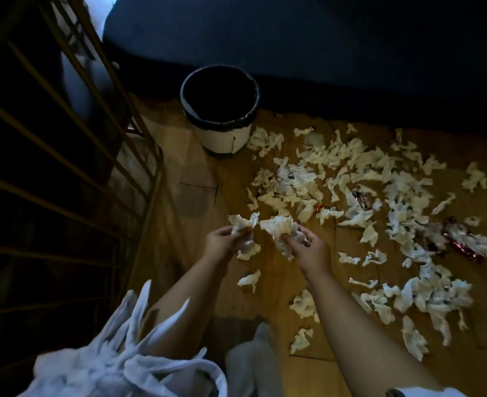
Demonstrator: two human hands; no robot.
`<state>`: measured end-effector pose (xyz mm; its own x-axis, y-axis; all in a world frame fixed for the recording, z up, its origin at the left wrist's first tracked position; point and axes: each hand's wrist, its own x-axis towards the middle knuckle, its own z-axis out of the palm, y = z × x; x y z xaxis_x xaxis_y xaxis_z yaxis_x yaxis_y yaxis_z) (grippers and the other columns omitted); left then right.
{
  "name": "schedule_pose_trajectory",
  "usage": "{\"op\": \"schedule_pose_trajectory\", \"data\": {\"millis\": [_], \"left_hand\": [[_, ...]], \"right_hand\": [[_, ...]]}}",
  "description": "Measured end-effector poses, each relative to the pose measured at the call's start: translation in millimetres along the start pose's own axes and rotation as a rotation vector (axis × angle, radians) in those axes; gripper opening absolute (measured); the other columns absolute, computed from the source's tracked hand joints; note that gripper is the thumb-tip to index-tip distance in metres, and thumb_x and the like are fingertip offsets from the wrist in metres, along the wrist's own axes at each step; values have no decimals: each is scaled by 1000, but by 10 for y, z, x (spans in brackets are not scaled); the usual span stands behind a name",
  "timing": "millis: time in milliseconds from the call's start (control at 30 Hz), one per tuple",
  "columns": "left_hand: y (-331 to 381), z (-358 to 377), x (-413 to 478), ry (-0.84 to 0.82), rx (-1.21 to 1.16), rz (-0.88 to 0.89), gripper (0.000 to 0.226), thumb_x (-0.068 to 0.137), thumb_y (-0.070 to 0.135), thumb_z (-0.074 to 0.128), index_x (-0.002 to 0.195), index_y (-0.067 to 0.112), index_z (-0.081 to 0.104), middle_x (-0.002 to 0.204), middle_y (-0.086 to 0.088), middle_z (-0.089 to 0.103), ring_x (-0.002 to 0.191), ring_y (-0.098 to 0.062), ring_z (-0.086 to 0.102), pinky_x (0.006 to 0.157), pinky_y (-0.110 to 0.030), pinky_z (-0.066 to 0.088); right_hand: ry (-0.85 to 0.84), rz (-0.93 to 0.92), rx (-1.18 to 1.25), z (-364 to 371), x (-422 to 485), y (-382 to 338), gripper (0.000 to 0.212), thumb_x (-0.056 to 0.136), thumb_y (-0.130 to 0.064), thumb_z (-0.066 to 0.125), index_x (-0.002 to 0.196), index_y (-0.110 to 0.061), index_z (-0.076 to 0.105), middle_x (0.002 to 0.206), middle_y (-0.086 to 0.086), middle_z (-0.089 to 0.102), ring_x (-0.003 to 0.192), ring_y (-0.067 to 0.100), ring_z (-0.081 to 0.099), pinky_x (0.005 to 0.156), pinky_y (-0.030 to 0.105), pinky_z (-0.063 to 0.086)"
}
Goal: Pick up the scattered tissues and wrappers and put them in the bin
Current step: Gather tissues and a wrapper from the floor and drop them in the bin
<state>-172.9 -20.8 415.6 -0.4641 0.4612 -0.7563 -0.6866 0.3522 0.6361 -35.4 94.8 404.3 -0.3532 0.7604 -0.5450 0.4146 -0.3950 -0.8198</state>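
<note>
My left hand (221,243) and right hand (312,252), fingers clamped on tissue wads (278,229) above the floor (196,173); I should compress both tightly so nothing drops on the way to the bin (222,138) ahead.

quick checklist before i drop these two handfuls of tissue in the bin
1. Left hand grips the left wad: ok.
2. Right hand grips the right wad: ok.
3. Bin upright, mouth open, liner folded over the rim: ok.
4. Nothing stands between the hands and the bin: ok.
5. Room in the bin: cannot tell, its inside is dark.
6. Floor finished: not ok, loose tissues and red wrappers lie across it.
</note>
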Motion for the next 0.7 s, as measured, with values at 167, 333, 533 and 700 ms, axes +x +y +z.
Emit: {"op": "schedule_pose_trajectory", "data": {"millis": [167, 333, 533, 700], "left_hand": [[393, 165, 99, 36, -36, -25, 35, 87, 10, 63, 121, 4, 56, 96, -7, 66, 80, -15, 65, 60, -21, 55], [809, 234, 409, 52, -67, 11, 37, 83, 9, 65, 118, 2, 56, 98, -9, 63, 83, -18, 62, 69, -27, 53], [1341, 173, 1022, 103, -123, 4, 43, 78, 13, 70, 119, 3, 57, 105, -13, 65, 100, -28, 62, 90, -43, 52], [1945, 39, 1772, 91, -121, 62, 33, 82, 13, 67, 113, 5, 59, 93, -8, 65, 87, -22, 63, 73, -29, 53]], "right_hand": [[-27, 23, -3, -85, 237, -423, 54, 80, -19, 71, 129, -12, 52, 125, 12, 60, 95, 18, 61, 58, 15, 50], [-58, 40, -29, 44, 649, -736, 52, 77, -22, 74, 126, -15, 56, 125, 12, 60, 104, 24, 62, 80, 34, 55], [-51, 57, 7, 600, 1337, -1146, 52, 77, -22, 74, 125, -15, 56, 125, 9, 59, 105, 23, 61, 87, 37, 53], [-37, 49, 87, 1197, 2119, -1560, 46, 81, -23, 70, 124, -18, 54, 114, 3, 59, 98, 20, 60, 77, 31, 53]]}}
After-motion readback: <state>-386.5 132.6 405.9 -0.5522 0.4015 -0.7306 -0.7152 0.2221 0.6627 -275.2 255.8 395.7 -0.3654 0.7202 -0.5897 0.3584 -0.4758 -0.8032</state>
